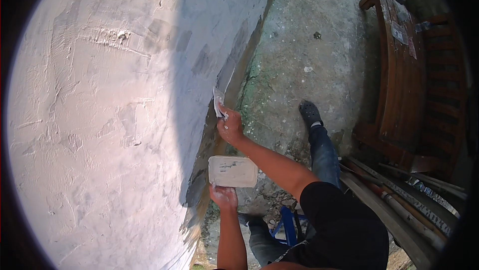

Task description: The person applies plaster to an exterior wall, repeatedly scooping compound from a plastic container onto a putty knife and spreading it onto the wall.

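The right hand (230, 126) grip clenches a small flat metal putty knife (218, 101), blade touching the grey plastered wall (100, 120). Nearer, the left hand (224, 196) grip grasps a rectangular putty-smeared board (233, 171).

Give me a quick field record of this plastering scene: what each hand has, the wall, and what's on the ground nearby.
Right hand: grips a putty knife, blade against the wall low down
Left hand: holds a flat plaster board, smeared with filler
Wall: rough white plaster, grey patches near the base
Ground: stained concrete
Right side: wooden bench, pipes and poles
Below: blue stool
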### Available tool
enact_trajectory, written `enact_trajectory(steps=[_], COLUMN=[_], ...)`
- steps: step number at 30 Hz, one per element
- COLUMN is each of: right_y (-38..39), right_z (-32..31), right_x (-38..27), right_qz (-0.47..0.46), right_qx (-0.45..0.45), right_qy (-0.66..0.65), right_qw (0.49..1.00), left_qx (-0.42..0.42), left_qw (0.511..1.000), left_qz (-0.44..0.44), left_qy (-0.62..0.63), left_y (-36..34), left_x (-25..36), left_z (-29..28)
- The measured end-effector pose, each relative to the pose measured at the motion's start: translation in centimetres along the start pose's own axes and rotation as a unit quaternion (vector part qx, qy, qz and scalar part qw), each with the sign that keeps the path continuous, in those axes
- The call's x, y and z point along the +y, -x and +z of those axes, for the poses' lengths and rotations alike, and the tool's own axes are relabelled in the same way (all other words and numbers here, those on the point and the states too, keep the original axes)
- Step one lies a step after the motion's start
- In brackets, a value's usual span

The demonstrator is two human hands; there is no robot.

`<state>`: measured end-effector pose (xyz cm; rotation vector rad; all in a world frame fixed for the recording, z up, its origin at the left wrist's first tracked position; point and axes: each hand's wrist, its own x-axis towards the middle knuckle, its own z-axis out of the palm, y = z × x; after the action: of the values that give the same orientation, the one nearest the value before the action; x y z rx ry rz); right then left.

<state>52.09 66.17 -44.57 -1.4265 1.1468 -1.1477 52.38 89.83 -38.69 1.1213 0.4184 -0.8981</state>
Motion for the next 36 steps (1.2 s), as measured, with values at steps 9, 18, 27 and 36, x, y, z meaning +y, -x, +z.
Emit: enact_trajectory(steps=[9,18,27,36], right_y=[-9.5,-9.5,-4.7,-0.3], right_z=[-8.8,-2.9,-6.3,0.7], right_x=[4.9,10.8,8.5,-5.7], right_qz=[0.040,0.021,0.153,-0.001], right_qx=[-0.082,0.083,-0.103,0.052], right_qy=[0.084,0.074,0.065,0.049], right_qw=[0.992,0.994,0.981,0.997], left_qx=[-0.016,0.006,-0.011,0.008], left_qw=[0.999,0.999,0.999,0.999], left_qz=[-0.018,-0.025,-0.028,-0.035], left_qy=[-0.031,-0.030,-0.030,-0.037], left_y=[-1.2,-2.6,-1.2,0.8], left_x=[0.8,-1.6,1.3,3.4], left_z=[0.7,-0.7,-1.3,-3.3])
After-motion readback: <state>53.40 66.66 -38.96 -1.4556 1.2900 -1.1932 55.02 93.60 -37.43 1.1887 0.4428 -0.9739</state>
